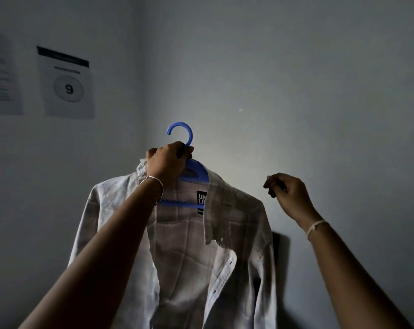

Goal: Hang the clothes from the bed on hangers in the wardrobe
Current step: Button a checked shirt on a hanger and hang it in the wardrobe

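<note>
A pale checked shirt (pixel 184 252) hangs open-fronted on a blue plastic hanger (pixel 196 173), held up in front of a bare wall. My left hand (pixel 168 162) grips the hanger's neck just under its hook (pixel 181 131), which points up and free. My right hand (pixel 287 192) is raised to the right of the shirt's shoulder, apart from the cloth, its fingers curled with nothing in them. The shirt's collar label shows black with white letters. No wardrobe or bed is in view.
Two printed sheets are stuck on the left wall, one (pixel 67 83) with a circled 9, the other (pixel 1 72) blurred at the edge. A wall corner (pixel 143 91) runs down behind the shirt. A dark shape (pixel 280 252) shows low right of the shirt.
</note>
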The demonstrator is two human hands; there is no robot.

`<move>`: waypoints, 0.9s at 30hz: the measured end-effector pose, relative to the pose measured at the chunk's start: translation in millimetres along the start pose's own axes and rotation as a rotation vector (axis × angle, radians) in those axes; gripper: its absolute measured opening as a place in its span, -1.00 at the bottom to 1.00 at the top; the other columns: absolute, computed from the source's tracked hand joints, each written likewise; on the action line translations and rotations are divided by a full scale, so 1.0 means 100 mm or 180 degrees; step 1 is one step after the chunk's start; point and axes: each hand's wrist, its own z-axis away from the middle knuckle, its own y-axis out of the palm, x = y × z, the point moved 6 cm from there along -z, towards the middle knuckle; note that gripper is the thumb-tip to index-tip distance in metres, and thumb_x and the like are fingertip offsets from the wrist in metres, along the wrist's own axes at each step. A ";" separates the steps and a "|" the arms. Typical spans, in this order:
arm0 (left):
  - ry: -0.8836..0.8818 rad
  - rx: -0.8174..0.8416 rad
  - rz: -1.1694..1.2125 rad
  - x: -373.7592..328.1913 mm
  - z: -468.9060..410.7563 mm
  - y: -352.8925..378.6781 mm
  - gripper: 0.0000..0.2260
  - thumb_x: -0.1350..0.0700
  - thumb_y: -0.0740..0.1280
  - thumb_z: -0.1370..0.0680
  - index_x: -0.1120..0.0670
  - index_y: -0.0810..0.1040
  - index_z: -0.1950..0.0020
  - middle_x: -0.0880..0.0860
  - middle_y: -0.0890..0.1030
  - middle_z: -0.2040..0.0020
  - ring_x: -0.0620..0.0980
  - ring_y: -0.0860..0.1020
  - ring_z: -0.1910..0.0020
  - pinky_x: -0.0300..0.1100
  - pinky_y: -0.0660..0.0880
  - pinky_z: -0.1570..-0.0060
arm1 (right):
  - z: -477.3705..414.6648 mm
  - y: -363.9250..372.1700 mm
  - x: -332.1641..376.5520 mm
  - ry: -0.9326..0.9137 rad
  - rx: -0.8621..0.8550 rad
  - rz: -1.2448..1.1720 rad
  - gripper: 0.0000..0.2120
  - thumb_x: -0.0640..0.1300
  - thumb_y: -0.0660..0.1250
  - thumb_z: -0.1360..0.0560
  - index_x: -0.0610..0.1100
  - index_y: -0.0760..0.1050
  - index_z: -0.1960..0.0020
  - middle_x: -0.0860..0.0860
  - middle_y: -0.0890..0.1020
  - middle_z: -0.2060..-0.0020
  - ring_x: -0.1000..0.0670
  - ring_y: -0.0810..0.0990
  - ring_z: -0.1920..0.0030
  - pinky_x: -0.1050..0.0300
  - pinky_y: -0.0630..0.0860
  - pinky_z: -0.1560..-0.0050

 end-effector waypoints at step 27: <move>-0.0569 -0.0002 0.0561 0.36 -0.10 -0.17 -0.74 -0.11 0.14 -0.63 0.00 0.54 0.01 -0.08 0.61 0.09 0.00 0.47 0.04 -0.09 0.10 -0.02 | -0.23 0.28 0.30 -0.0386 -0.0305 0.0622 -0.87 -0.24 0.26 -0.54 -0.12 0.58 0.00 -0.03 0.61 -0.02 -0.11 0.58 -0.02 -0.04 0.53 -0.01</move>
